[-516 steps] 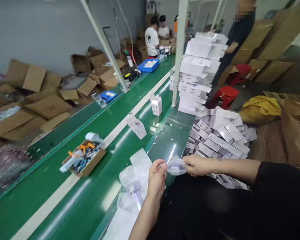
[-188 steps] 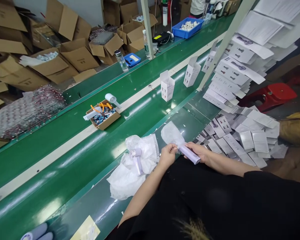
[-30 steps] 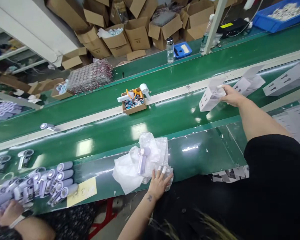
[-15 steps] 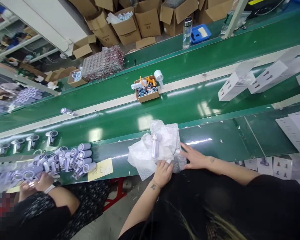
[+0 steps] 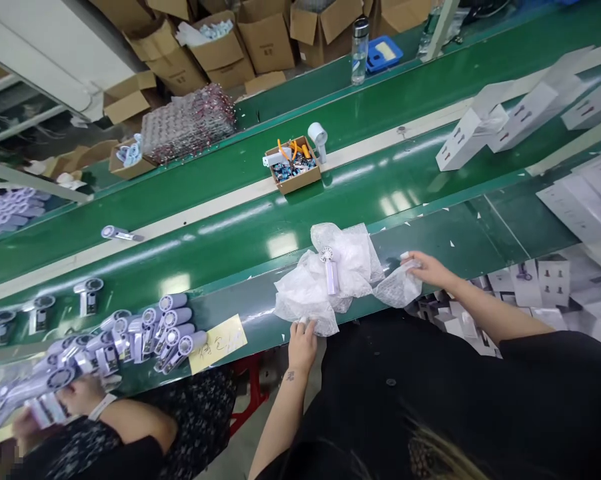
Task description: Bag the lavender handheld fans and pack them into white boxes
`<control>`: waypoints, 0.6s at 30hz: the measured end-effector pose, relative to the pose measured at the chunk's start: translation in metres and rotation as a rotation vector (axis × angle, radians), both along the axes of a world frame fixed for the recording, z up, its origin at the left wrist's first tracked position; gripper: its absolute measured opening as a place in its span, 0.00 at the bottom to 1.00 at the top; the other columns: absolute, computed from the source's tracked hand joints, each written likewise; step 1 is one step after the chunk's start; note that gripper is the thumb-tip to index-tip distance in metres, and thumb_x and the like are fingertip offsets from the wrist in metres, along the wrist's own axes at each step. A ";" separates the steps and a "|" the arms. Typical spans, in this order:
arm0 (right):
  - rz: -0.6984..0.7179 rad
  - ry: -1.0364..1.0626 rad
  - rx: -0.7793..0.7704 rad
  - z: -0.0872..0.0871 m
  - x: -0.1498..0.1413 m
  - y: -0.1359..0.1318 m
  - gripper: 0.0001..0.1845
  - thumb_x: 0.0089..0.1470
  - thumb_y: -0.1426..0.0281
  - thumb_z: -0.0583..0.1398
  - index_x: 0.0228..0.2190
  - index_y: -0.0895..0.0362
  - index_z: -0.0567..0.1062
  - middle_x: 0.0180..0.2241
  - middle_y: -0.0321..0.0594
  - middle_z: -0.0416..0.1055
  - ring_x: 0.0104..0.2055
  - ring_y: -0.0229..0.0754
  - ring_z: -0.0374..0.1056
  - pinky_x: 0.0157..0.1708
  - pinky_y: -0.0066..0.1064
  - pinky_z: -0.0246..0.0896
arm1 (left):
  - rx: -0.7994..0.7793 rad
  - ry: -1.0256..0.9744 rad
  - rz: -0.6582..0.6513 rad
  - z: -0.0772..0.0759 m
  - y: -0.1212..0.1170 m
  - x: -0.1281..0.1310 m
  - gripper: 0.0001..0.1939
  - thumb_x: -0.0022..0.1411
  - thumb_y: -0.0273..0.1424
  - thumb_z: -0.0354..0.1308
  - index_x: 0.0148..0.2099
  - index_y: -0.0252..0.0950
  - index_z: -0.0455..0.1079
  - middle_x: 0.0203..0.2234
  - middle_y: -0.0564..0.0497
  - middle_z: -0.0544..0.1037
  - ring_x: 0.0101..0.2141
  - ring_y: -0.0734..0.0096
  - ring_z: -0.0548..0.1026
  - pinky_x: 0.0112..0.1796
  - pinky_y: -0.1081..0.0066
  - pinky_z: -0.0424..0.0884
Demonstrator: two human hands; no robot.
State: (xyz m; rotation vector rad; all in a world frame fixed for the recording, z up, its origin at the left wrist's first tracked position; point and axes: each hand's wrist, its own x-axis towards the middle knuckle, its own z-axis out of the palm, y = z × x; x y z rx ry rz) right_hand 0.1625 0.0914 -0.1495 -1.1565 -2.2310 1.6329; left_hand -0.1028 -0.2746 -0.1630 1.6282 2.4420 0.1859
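Observation:
A lilac handheld fan (image 5: 332, 277) lies on a loose pile of clear bubble wrap bags (image 5: 357, 260) in front of me. My left hand (image 5: 303, 343) is at the pile's near left edge, its curled fingers closed on the edge of a bag. Off to the right, my right hand (image 5: 430, 271) pinches a separate bubble wrap bag (image 5: 399, 285), held apart from the pile and partly crumpled. Neither hand touches the fan.
Several lilac fans (image 5: 173, 333) are heaped at the left by a yellow note (image 5: 219, 343), where a co-worker's hand (image 5: 83, 395) holds parts. A small carton (image 5: 300, 180) stands on the divider. White boxes (image 5: 473, 137) and printed sheets (image 5: 583, 220) are at the right.
My right hand has moved right, away from the pile, and now has one bubble wrap bag in it. My left hand stays at the pile's near edge. The view has shifted a little.

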 end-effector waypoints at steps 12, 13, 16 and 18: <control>0.004 -0.014 0.344 0.035 -0.164 0.016 0.38 0.41 0.74 0.59 0.55 0.61 0.57 0.54 0.55 0.60 0.53 0.52 0.61 0.52 0.45 0.57 | 0.541 -0.391 0.440 0.061 -0.021 -0.104 0.11 0.50 0.27 0.52 0.37 0.37 0.73 0.38 0.47 0.76 0.42 0.61 0.74 0.45 0.60 0.69; -0.015 -0.049 0.461 0.032 -0.169 0.008 0.36 0.45 0.71 0.59 0.56 0.62 0.58 0.56 0.56 0.57 0.57 0.53 0.56 0.56 0.45 0.51 | 0.574 -0.416 0.538 0.069 -0.020 -0.109 0.11 0.50 0.28 0.52 0.36 0.37 0.73 0.37 0.47 0.77 0.41 0.61 0.74 0.45 0.61 0.69; 0.071 -0.132 0.598 0.019 -0.162 -0.023 0.30 0.56 0.61 0.53 0.56 0.63 0.59 0.58 0.56 0.55 0.62 0.55 0.48 0.60 0.47 0.42 | 0.727 -0.445 0.789 0.085 -0.009 -0.119 0.11 0.48 0.31 0.54 0.35 0.36 0.73 0.34 0.49 0.78 0.40 0.62 0.74 0.45 0.62 0.68; 0.283 -0.204 0.554 0.006 -0.149 -0.039 0.31 0.57 0.56 0.51 0.56 0.60 0.60 0.61 0.53 0.53 0.64 0.57 0.43 0.61 0.53 0.35 | 0.813 -0.481 0.934 0.083 0.003 -0.114 0.10 0.48 0.33 0.55 0.34 0.35 0.72 0.31 0.51 0.76 0.38 0.63 0.73 0.45 0.62 0.67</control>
